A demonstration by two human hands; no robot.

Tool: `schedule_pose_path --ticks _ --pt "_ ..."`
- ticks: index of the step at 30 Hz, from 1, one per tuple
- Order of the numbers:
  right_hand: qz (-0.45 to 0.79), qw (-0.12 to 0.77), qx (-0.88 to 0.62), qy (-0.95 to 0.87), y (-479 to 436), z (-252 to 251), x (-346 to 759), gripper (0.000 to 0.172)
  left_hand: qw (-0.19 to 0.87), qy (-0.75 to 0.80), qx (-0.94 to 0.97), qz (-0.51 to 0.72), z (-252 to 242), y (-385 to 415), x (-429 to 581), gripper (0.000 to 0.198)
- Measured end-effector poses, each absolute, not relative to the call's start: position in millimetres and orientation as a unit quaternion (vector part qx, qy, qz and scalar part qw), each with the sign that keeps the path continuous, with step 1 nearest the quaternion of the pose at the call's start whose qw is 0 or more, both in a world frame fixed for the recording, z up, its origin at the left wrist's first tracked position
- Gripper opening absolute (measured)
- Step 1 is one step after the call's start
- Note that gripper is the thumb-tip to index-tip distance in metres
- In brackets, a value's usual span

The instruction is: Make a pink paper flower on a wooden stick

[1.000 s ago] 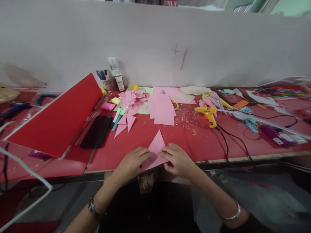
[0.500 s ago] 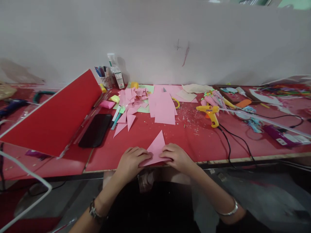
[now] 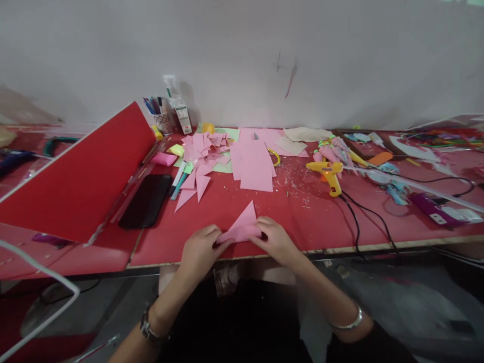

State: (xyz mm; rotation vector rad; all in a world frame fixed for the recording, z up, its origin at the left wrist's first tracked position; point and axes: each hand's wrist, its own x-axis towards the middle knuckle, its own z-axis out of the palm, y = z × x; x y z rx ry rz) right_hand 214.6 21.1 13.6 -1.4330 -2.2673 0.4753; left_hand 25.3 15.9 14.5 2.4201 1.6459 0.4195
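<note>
A triangular piece of pink paper (image 3: 245, 216) lies at the table's front edge, its point facing away from me and its near edge turned up in a fold. My left hand (image 3: 202, 249) pinches the left end of that fold. At the right end, my right hand (image 3: 276, 241) grips the paper between thumb and fingers. Beyond my hands lies a stack of pink paper sheets (image 3: 256, 169). Pink cut pieces and folded shapes (image 3: 203, 161) are heaped to the left of the stack.
A black phone (image 3: 146, 201) and a leaning red board (image 3: 83, 176) are on the left. Right of the stack stands a yellow glue gun (image 3: 328, 175) with a black cord running off the front edge. A pen cup (image 3: 162, 121) and a bottle (image 3: 181, 113) stand by the wall.
The paper's near edge has been turned up, away from me, into a fold. My thumbs now show under the fold's ends. The view has shifted slightly.
</note>
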Motion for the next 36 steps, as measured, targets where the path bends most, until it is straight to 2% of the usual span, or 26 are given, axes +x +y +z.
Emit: schedule_pose_path --ticks 8,16,19,22,26,36 --pt "0.092 0.192 -0.559 -0.801 18 11 212 0.028 0.059 0.581 0.807 0.092 18 19 26 0.032" --pt "0.072 0.155 -0.57 -0.804 17 13 210 0.024 0.04 0.546 0.822 0.16 8 18 12 0.018" --pt "0.068 0.139 -0.57 -0.807 18 14 210 0.023 -0.014 0.528 0.83 0.18 9 19 11 0.03" --pt "0.058 0.13 -0.566 -0.812 19 14 210 0.022 -0.062 0.437 0.887 0.133 16 20 14 0.041" --pt "0.045 0.125 -0.57 -0.811 19 13 209 0.024 -0.03 0.299 0.953 0.037 26 22 17 0.045" --pt "0.063 0.106 -0.575 -0.809 18 17 208 0.02 -0.018 0.302 0.953 -0.027 27 24 -2 0.047"
